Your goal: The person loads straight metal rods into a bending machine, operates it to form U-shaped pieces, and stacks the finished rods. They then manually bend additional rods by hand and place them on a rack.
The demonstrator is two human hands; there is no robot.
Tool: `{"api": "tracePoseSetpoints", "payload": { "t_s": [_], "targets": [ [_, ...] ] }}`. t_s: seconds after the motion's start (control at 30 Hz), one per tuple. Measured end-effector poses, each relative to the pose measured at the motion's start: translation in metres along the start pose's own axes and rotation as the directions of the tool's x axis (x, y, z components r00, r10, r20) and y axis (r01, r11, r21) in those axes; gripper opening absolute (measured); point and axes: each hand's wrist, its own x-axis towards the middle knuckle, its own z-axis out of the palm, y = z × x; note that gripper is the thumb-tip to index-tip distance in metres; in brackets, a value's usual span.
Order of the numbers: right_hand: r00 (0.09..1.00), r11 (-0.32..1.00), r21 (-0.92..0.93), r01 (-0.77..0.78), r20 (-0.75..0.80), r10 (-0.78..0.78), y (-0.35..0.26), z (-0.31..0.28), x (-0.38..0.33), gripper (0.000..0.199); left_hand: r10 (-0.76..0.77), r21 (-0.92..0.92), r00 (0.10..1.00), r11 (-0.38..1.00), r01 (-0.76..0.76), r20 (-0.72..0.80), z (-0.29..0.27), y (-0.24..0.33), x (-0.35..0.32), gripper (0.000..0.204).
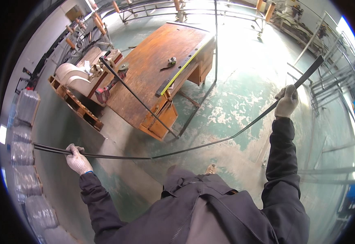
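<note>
A long, thin black strip [193, 147] runs across in front of me, with bends near its middle. My left hand [79, 160], in a white knit glove, is closed around its left part, where two thin bars lie side by side. My right hand [287, 102], gloved too, is raised and closed around the broader right part, whose end sticks out beyond the fist. Past the strip, another thin black bar [139, 97] slants across the wooden desk's near corner. It meets a second black length [200, 106] near the floor. Whether these join the held strip I cannot tell.
The wooden desk [153, 53] bears a black-and-yellow straight edge [181, 70], a tape measure [172, 60] and a red cordless grinder [108, 90]. A wooden pallet [76, 106] stands left of it. Plastic-wrapped bundles [25, 148] line the left; metal racks [334, 77] stand right.
</note>
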Motion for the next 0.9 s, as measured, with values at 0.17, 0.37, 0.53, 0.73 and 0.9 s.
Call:
{"api": "tracePoseSetpoints", "payload": {
  "t_s": [0.17,0.37,0.53,0.73,0.9],
  "targets": [
    [0.995,0.997,0.057,-0.053,0.088,0.048,0.054,0.046,0.064,0.043,-0.052,0.039,0.985,0.997,0.060,-0.165,0.011,0.010,-0.001,0.025],
    [0.977,0.989,0.085,-0.124,0.186,0.107,0.129,0.113,0.115,0.048,-0.039,0.125,0.969,0.990,0.071,-0.243,0.051,0.009,-0.026,0.023],
    [0.964,0.986,0.083,-0.142,0.237,0.119,0.168,0.162,0.172,0.045,-0.101,0.177,0.940,0.970,0.166,-0.327,0.097,0.011,-0.050,0.023],
    [0.961,0.989,0.071,-0.132,0.254,0.110,0.197,0.191,0.260,0.040,-0.090,0.210,0.942,0.964,0.164,-0.324,0.138,0.040,-0.086,0.023],
    [0.931,0.978,0.061,-0.200,0.322,0.170,0.243,0.205,0.321,0.043,-0.100,0.281,0.910,0.933,0.227,-0.402,0.185,0.067,-0.128,0.025]
  ]
}}
